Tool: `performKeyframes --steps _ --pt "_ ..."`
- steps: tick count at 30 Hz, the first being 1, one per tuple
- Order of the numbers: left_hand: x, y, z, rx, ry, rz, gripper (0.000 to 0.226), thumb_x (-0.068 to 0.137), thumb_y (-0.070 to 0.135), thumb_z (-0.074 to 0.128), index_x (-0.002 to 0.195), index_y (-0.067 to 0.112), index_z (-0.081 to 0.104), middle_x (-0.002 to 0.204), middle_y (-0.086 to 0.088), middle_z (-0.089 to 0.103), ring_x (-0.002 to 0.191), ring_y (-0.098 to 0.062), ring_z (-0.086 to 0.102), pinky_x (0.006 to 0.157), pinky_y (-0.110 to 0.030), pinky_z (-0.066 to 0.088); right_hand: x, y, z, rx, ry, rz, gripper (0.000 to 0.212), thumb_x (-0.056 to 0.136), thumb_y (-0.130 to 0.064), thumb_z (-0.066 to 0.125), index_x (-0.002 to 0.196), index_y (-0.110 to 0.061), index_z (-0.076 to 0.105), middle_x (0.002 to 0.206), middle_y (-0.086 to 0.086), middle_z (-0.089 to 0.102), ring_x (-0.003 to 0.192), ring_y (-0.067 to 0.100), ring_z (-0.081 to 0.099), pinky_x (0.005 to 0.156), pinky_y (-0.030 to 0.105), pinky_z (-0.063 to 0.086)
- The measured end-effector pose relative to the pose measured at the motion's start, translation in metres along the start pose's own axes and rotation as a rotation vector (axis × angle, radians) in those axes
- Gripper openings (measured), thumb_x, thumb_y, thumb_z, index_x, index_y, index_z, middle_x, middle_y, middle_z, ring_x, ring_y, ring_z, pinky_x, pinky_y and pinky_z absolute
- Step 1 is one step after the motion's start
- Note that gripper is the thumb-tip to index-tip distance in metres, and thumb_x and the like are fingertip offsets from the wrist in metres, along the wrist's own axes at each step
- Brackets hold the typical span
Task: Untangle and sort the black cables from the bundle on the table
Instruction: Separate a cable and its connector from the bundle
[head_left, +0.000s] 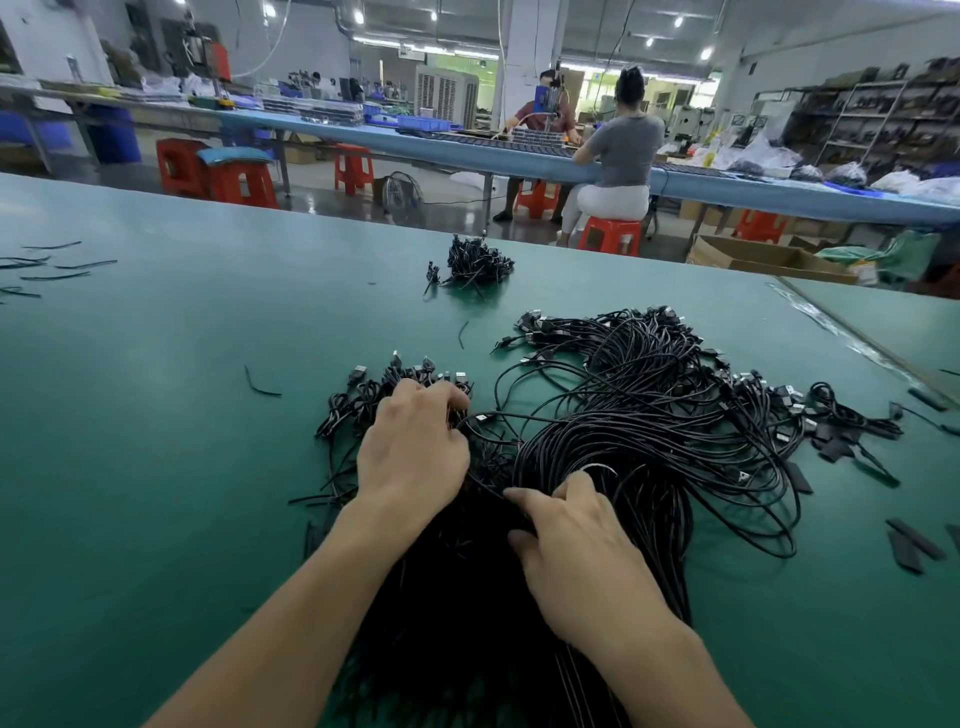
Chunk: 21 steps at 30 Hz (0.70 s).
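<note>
Far left of green surface (156, 441): stray cut ties (57, 265), well apart from the work. Left hand (415, 452) knuckles-up, grip closed on plug-end cluster (358, 400); exact strands hidden under fingers. Beyond it, small separate pile (478, 262), well apart. Right hand (576, 545) just beside left, grip narrow, pinching strands at near edge of main bundle (649, 415). Bundle sprawled right of and beyond both grips, loops crossing between hands. Likely trouble: pulling hands apart with loops crossed, cinching a knot or dragging the whole bundle; plugs snagging neighbouring loops. Loose black strips (914, 540) at far right, liable to be swept along.
</note>
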<state>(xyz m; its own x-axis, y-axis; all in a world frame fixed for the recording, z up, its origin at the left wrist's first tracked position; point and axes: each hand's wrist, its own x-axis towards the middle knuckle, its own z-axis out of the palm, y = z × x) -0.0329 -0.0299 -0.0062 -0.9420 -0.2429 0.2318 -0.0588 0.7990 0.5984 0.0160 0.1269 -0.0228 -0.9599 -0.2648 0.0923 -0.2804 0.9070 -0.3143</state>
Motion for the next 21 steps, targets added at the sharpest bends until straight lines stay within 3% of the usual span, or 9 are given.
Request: performKeyframes --steps 5,8,10,11,12,14,17,19,21 --pt "-0.001 -0.008 -0.002 0.007 0.069 -0.027 0.05 0.085 -0.002 0.055 0.116 0.035 0.067 0.119 0.001 0.06 0.114 -0.023 0.055 0.095 -0.041 0.048 0.01 -0.001 -0.004 0.084 0.046 0.027 0.018 0.096 -0.048 0.054 0.104 -0.033 0.06 0.105 -0.01 0.038 0.104 0.012 0.043 0.078 0.026 0.041" --pt "-0.003 -0.006 -0.001 0.061 0.171 0.026 0.049 0.083 -0.003 0.061 0.113 0.036 0.069 0.115 0.003 0.063 0.11 -0.021 0.055 0.092 -0.036 0.047 0.013 0.008 -0.011 0.343 0.136 0.068 0.026 0.094 -0.05 0.057 0.076 -0.031 0.057 0.093 -0.011 0.048 0.088 0.006 0.051 0.073 0.023 0.041" --pt "-0.006 0.002 0.0 -0.033 0.221 0.079 0.035 0.086 0.006 0.065 0.107 0.034 0.072 0.103 0.009 0.069 0.099 -0.015 0.06 0.088 -0.033 0.048 0.011 0.01 -0.02 0.582 0.268 0.072 0.036 0.096 -0.046 0.055 0.067 -0.025 0.056 0.075 -0.009 0.058 0.067 0.0 0.051 0.059 0.018 0.038" --pt "-0.007 0.007 0.0 -0.147 0.204 0.089 0.024 0.089 0.015 0.066 0.105 0.032 0.072 0.094 0.014 0.071 0.089 -0.011 0.063 0.084 -0.031 0.051 0.01 0.009 -0.025 0.699 0.327 0.069 0.038 0.097 -0.043 0.052 0.067 -0.021 0.057 0.067 -0.007 0.06 0.057 0.001 0.049 0.053 0.021 0.038" --pt "-0.009 0.014 0.0 -0.294 0.145 0.078 0.015 0.092 0.024 0.066 0.104 0.029 0.073 0.084 0.014 0.073 0.079 -0.007 0.066 0.078 -0.029 0.053 0.008 0.005 -0.031 0.796 0.347 0.056 0.039 0.099 -0.041 0.05 0.069 -0.017 0.057 0.062 -0.005 0.062 0.053 0.004 0.049 0.051 0.027 0.04" --pt "-0.011 0.03 -0.003 -0.636 -0.066 -0.014 0.026 0.098 0.042 0.057 0.111 0.024 0.07 0.069 0.01 0.074 0.063 -0.005 0.067 0.064 -0.025 0.053 0.002 -0.005 -0.041 0.912 0.249 -0.036 0.035 0.102 -0.036 0.048 0.074 -0.016 0.058 0.054 -0.007 0.059 0.047 0.006 0.048 0.05 0.03 0.041" --pt "-0.012 0.046 -0.015 -1.067 -0.495 -0.251 0.046 0.097 0.06 0.045 0.12 0.024 0.062 0.078 -0.005 0.077 0.066 -0.017 0.067 0.063 -0.028 0.053 -0.009 -0.014 -0.047 0.799 -0.002 -0.174 0.03 0.1 -0.036 0.053 0.073 -0.029 0.062 0.056 -0.015 0.051 0.047 0.0 0.042 0.046 0.023 0.035" --pt "-0.016 0.047 -0.016 -1.18 -0.586 -0.261 0.035 0.097 0.045 0.056 0.119 0.019 0.062 0.085 -0.012 0.077 0.063 -0.017 0.067 0.061 -0.025 0.056 -0.016 -0.01 -0.048 0.594 -0.094 -0.172 0.031 0.098 -0.041 0.055 0.07 -0.027 0.059 0.056 -0.012 0.05 0.05 0.003 0.041 0.049 0.03 0.036" --pt "-0.022 0.045 -0.011 -1.157 -0.532 -0.179 0.02 0.097 0.018 0.063 0.115 0.01 0.064 0.078 -0.01 0.076 0.056 -0.012 0.063 0.055 -0.019 0.052 -0.021 -0.002 -0.052 0.483 -0.197 -0.142 0.027 0.095 -0.044 0.057 0.074 -0.029 0.065 0.053 -0.011 0.052 0.049 0.001 0.044 0.049 0.023 0.038"
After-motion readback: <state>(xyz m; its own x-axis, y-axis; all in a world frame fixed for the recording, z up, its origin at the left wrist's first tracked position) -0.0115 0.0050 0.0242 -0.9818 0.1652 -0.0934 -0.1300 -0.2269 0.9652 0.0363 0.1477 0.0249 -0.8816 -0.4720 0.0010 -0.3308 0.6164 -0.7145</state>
